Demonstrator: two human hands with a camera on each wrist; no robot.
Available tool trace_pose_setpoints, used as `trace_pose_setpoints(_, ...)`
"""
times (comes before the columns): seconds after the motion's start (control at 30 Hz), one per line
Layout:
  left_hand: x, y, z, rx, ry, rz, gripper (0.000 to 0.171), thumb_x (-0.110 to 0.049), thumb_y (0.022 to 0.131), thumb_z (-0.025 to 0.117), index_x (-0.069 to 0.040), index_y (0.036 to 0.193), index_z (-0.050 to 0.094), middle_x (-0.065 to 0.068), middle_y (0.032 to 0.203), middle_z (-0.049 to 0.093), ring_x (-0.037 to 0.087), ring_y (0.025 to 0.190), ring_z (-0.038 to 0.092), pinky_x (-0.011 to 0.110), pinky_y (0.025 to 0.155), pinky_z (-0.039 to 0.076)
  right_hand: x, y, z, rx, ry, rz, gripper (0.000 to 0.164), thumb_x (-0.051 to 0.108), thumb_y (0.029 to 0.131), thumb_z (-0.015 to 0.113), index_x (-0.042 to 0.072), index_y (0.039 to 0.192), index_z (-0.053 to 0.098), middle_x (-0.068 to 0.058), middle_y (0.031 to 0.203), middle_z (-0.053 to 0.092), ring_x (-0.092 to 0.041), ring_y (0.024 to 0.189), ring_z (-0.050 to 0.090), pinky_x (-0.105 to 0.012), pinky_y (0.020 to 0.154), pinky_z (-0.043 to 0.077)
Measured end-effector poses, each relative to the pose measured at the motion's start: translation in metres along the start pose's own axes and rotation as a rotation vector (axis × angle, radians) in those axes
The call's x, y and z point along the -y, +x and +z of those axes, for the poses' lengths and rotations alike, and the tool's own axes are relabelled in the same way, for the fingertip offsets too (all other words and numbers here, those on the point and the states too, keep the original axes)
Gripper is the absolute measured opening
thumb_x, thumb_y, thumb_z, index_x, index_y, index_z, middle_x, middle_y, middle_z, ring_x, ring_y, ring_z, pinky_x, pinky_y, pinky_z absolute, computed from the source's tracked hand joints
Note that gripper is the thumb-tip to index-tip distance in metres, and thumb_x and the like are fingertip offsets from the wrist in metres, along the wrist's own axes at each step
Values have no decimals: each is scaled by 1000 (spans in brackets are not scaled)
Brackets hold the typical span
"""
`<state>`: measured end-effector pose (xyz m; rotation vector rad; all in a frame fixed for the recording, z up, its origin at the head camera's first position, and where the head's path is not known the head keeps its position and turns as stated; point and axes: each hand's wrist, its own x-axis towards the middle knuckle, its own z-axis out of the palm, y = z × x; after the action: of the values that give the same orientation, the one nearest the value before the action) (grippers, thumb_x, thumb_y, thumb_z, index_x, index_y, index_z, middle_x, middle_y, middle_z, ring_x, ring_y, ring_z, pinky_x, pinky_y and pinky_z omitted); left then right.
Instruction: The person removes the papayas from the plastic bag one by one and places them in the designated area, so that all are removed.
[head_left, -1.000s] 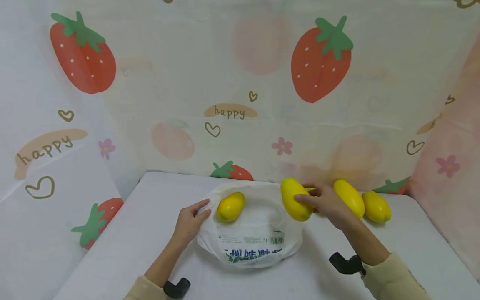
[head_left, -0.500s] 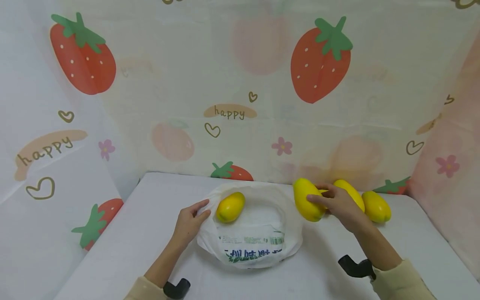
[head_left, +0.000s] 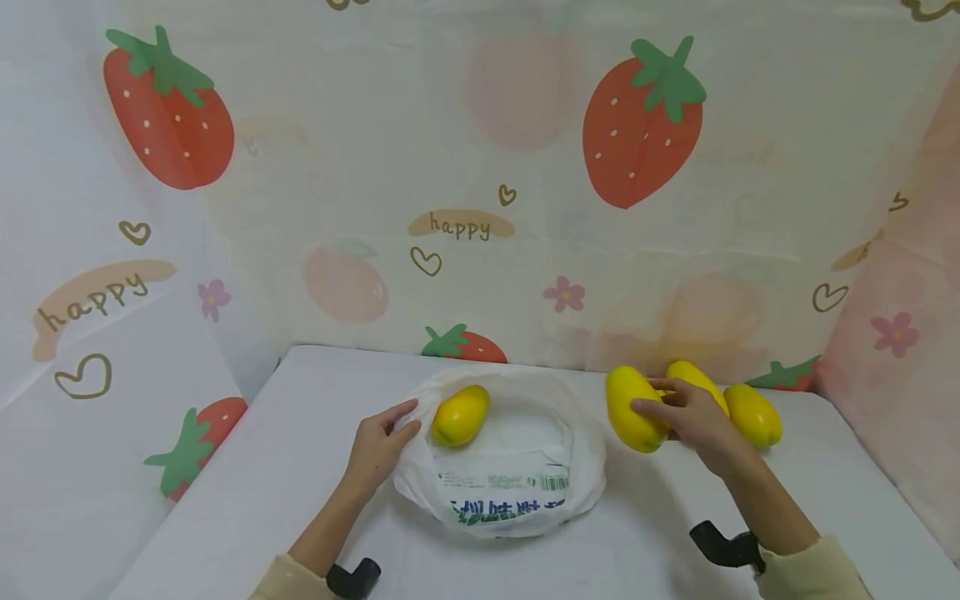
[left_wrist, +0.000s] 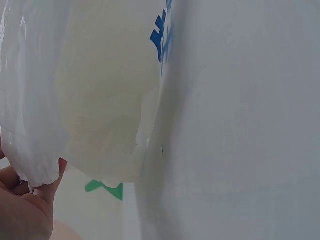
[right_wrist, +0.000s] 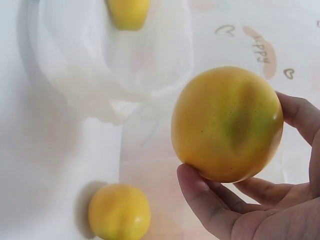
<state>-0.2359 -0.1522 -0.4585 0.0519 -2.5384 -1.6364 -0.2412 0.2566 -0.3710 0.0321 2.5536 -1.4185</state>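
An open white plastic bag point(head_left: 592, 475) with blue and green print stands on the table, and one yellow mango point(head_left: 461, 415) lies inside at its left. My left hand point(head_left: 377, 450) pinches the bag's left rim; in the left wrist view the thumb and fingers hold the thin plastic. To the right of the bag, my right hand point(head_left: 701, 421) grips another yellow mango point(head_left: 634, 410), fingers and thumb around its side. The right wrist view shows this held mango point(right_wrist: 225, 125) end-on, apart from the bag.
Two more yellow mangoes, one partly hidden behind my right hand point(head_left: 693, 382) and one beside it point(head_left: 753, 415), lie at the table's back right. A strawberry-printed cloth point(head_left: 480, 167) rises behind the white table point(head_left: 300, 392).
My right hand has moved to the right with its mango, from the bag's right rim to beside the bag. The left hand and the bag have stayed put.
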Motion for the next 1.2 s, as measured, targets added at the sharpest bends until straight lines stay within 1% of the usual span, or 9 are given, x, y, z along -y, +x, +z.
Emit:
trace_pose_setpoints(0.1, 0, 0, 0, -1, 2, -2, 40, -16, 95, 60, -5, 134, 58, 15, 143, 54, 32, 139, 44, 40, 109, 41, -5, 0, -2, -2, -4, 4, 83, 50, 89, 64, 0, 147, 33, -24, 134, 49, -23, 102, 59, -33, 93, 56)
trace_pose_setpoints(0.3, 1, -1, 0, 1, 0, -6, 40, -16, 96, 60, -5, 134, 58, 15, 144, 53, 31, 139, 44, 40, 109, 41, -14, -1, -5, 11, 1, 6, 84, 47, 91, 63, -5, 147, 29, -28, 137, 46, -24, 103, 60, -35, 93, 56)
trace_pose_setpoints(0.43, 1, -1, 0, 2, -5, 0, 39, -16, 96, 60, -5, 134, 58, 15, 144, 53, 32, 139, 44, 40, 109, 41, -19, -3, -7, 8, -24, 26, 86, 49, 91, 63, -6, 148, 27, -30, 136, 47, -24, 103, 60, -35, 91, 57)
trace_pose_setpoints(0.6, 0, -1, -1, 0, -7, 10, 39, -16, 96, 60, -4, 133, 58, 16, 143, 54, 32, 139, 44, 40, 109, 41, -27, -5, -11, 2, -43, 48, 88, 51, 91, 62, -7, 147, 28, -30, 136, 48, -25, 103, 60, -35, 89, 57)
trace_pose_setpoints(0.9, 0, 0, -1, -3, 2, -15, 40, -17, 96, 60, -6, 134, 58, 14, 144, 54, 31, 139, 44, 40, 109, 41, -40, -5, -16, 4, -48, 55, 87, 49, 92, 60, -10, 147, 26, -32, 138, 45, -25, 104, 60, -35, 88, 57)
trace_pose_setpoints(1.07, 0, -1, -1, 0, -7, -26, 40, -17, 96, 60, -6, 134, 58, 14, 144, 53, 31, 139, 44, 39, 108, 41, -47, -7, -18, -5, -71, 73, 87, 50, 92, 61, -10, 146, 28, -33, 138, 44, -27, 105, 58, -33, 85, 56)
trace_pose_setpoints(1.2, 0, -1, -1, 1, -8, -22, 40, -17, 96, 60, -6, 134, 58, 14, 144, 53, 31, 139, 44, 39, 109, 41, -51, -7, -19, -10, -92, 88, 89, 51, 91, 61, -11, 145, 28, -35, 140, 42, -30, 107, 58, -36, 86, 57)
